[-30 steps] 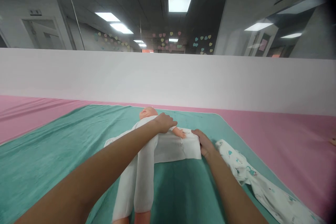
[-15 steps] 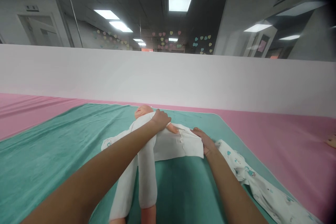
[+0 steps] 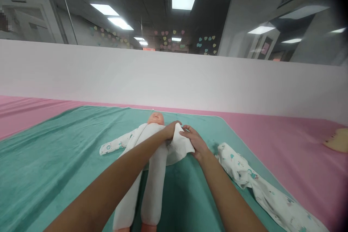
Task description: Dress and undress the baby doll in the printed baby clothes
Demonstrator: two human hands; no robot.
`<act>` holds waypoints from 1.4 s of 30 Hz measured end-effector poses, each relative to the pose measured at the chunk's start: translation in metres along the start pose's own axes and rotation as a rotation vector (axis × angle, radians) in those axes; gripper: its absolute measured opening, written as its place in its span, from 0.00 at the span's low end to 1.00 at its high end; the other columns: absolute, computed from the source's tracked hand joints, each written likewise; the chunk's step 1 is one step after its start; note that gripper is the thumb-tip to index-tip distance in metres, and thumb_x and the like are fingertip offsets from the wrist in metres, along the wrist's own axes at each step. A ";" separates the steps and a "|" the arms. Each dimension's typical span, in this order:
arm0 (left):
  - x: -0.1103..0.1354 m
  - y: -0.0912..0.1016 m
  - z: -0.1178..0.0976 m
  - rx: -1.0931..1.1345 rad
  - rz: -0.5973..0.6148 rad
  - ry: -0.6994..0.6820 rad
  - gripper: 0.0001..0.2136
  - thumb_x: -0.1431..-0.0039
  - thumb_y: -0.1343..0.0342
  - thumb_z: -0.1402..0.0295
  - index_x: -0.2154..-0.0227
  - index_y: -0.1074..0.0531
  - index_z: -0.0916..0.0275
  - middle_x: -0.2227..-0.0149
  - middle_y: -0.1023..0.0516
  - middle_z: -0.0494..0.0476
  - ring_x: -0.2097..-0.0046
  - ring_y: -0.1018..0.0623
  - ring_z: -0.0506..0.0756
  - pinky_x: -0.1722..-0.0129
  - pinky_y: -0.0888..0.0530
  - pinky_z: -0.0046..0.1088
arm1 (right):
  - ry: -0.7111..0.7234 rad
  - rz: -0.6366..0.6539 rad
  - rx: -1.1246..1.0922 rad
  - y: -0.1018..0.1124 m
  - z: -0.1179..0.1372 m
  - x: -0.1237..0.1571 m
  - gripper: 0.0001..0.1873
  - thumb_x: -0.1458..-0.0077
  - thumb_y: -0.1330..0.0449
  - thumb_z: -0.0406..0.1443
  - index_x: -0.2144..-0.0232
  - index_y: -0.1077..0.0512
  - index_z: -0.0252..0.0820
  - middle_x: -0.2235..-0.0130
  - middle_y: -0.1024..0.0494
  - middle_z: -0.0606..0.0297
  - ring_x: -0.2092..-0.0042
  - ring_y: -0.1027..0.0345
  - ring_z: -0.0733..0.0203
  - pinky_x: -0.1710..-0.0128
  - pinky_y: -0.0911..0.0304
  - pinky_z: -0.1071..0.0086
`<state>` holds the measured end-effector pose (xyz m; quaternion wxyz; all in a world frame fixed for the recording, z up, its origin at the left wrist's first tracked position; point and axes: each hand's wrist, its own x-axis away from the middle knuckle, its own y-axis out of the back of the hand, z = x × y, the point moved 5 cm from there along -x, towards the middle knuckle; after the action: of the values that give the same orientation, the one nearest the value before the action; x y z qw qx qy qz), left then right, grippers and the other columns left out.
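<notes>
A baby doll (image 3: 156, 117) lies on its back on a green sheet, dressed in white trousers (image 3: 153, 185). Under and around its body is a white baby shirt (image 3: 181, 145); the printed sleeve (image 3: 116, 145) stretches out to the left. My right hand (image 3: 196, 142) is closed on the shirt's right-hand panel, which is lifted and folded towards the doll. Close beside it, my left hand (image 3: 173, 129) is at the doll's side by the same cloth; its fingers are mostly hidden behind the raised fabric. The doll's arm on that side is out of sight.
White printed baby clothing (image 3: 252, 177) lies bunched along the right of the green sheet (image 3: 54, 152). Pink cloth (image 3: 272, 141) borders the sheet. A white low wall (image 3: 163, 79) stands behind, with glass above it. Something beige (image 3: 337, 140) rests at the far right.
My right hand has drawn the shirt panel up and left, towards the doll. The doll has rolled flatter onto its back, and its bare arm no longer shows.
</notes>
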<state>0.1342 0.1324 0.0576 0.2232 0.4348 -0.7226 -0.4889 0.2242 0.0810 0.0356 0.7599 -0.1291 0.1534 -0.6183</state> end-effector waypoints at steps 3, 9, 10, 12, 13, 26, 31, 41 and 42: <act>0.006 0.022 0.013 -0.018 -0.036 -0.055 0.11 0.49 0.51 0.68 0.61 0.34 0.59 0.62 0.26 0.51 0.61 0.29 0.53 0.62 0.33 0.25 | 0.063 0.069 0.077 -0.020 0.001 0.004 0.20 0.63 0.36 0.34 0.65 0.37 0.46 0.59 0.28 0.68 0.66 0.32 0.62 0.68 0.37 0.69; 0.040 0.069 0.055 -0.158 -0.228 0.035 0.06 0.50 0.55 0.75 0.73 0.35 0.61 0.65 0.28 0.55 0.60 0.31 0.56 0.61 0.35 0.30 | 0.062 0.288 0.529 -0.062 -0.010 0.054 0.21 0.58 0.38 0.36 0.58 0.33 0.49 0.47 0.35 0.66 0.57 0.35 0.58 0.61 0.37 0.66; 0.047 0.074 0.058 -0.172 -0.257 0.050 0.06 0.49 0.56 0.75 0.73 0.35 0.61 0.65 0.28 0.56 0.60 0.31 0.56 0.62 0.35 0.30 | 0.040 0.334 0.557 -0.063 -0.011 0.065 0.22 0.56 0.39 0.37 0.56 0.33 0.50 0.47 0.35 0.65 0.58 0.34 0.59 0.61 0.37 0.65; 0.061 0.078 0.058 -0.192 -0.293 0.060 0.08 0.47 0.58 0.75 0.71 0.34 0.61 0.64 0.29 0.57 0.61 0.30 0.56 0.63 0.35 0.31 | 0.030 0.343 0.603 -0.049 -0.004 0.082 0.20 0.51 0.42 0.40 0.53 0.35 0.51 0.51 0.31 0.64 0.59 0.32 0.59 0.61 0.37 0.64; 0.069 0.077 0.055 -0.196 -0.301 0.044 0.10 0.46 0.59 0.75 0.69 0.34 0.60 0.62 0.29 0.56 0.61 0.30 0.56 0.62 0.35 0.31 | 0.055 0.288 0.660 -0.034 0.004 0.086 0.18 0.48 0.45 0.41 0.54 0.34 0.50 0.54 0.29 0.64 0.58 0.32 0.58 0.60 0.38 0.64; 0.162 0.064 -0.010 -0.639 0.000 -0.419 0.10 0.55 0.52 0.82 0.76 0.32 0.62 0.71 0.28 0.54 0.65 0.30 0.55 0.65 0.36 0.31 | 0.005 0.156 2.119 0.108 0.055 0.106 0.06 0.56 0.44 0.29 0.73 0.28 0.41 0.65 0.28 0.57 0.61 0.37 0.51 0.63 0.47 0.61; 0.204 0.077 -0.050 -0.390 -0.067 -0.375 0.15 0.50 0.52 0.78 0.60 0.32 0.58 0.60 0.27 0.54 0.58 0.29 0.55 0.58 0.35 0.34 | 0.383 0.257 2.195 0.039 0.077 0.120 0.08 0.51 0.48 0.29 0.75 0.31 0.41 0.69 0.29 0.62 0.61 0.37 0.55 0.58 0.48 0.59; 0.268 0.131 -0.143 0.493 -0.259 -0.321 0.22 0.52 0.41 0.61 0.53 0.35 0.58 0.50 0.32 0.56 0.49 0.32 0.57 0.51 0.35 0.34 | 0.625 0.201 1.532 -0.135 0.162 0.196 0.10 0.45 0.48 0.39 0.76 0.35 0.41 0.69 0.30 0.65 0.66 0.37 0.60 0.65 0.42 0.65; 0.272 0.139 -0.147 0.557 -0.249 -0.310 0.19 0.52 0.41 0.61 0.56 0.34 0.59 0.54 0.30 0.56 0.52 0.31 0.56 0.54 0.34 0.33 | 0.553 0.195 1.387 -0.142 0.167 0.200 0.09 0.46 0.47 0.39 0.76 0.36 0.41 0.70 0.30 0.66 0.67 0.37 0.62 0.68 0.42 0.67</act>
<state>0.0447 -0.1533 0.2171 -0.0780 0.4845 -0.7950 -0.3566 0.1997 -0.1428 0.2294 0.6519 0.5533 -0.0752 -0.5131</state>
